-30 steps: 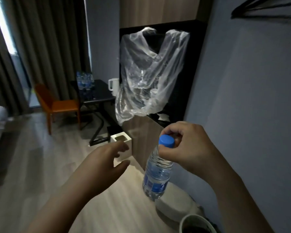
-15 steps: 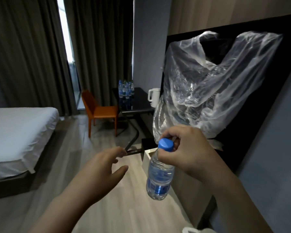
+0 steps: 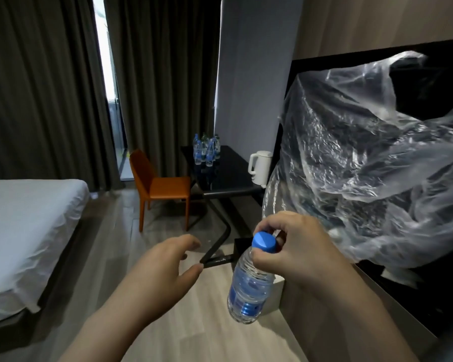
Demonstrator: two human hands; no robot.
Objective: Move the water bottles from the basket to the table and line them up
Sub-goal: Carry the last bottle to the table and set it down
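Note:
A clear water bottle [image 3: 249, 286] with a blue cap and blue label hangs in front of me, above the floor. My right hand [image 3: 296, 249] grips it by the neck just under the cap. My left hand [image 3: 165, 270] floats beside it with relaxed fingers and holds nothing. Far across the room a black table [image 3: 228, 178] carries several more bottles [image 3: 205, 151] grouped at its far end. The basket is out of sight.
An orange chair [image 3: 162, 186] stands left of the table. A white kettle [image 3: 259, 167] sits on the table's right side. A bed [image 3: 29, 231] fills the left. A plastic-covered screen [image 3: 364, 152] and a wooden cabinet line the right wall. Bare wooden floor runs between.
The view has swung left and moved forward along the room; table and bed now show more fully. Both hands keep their pose, the right still carrying the bottle.

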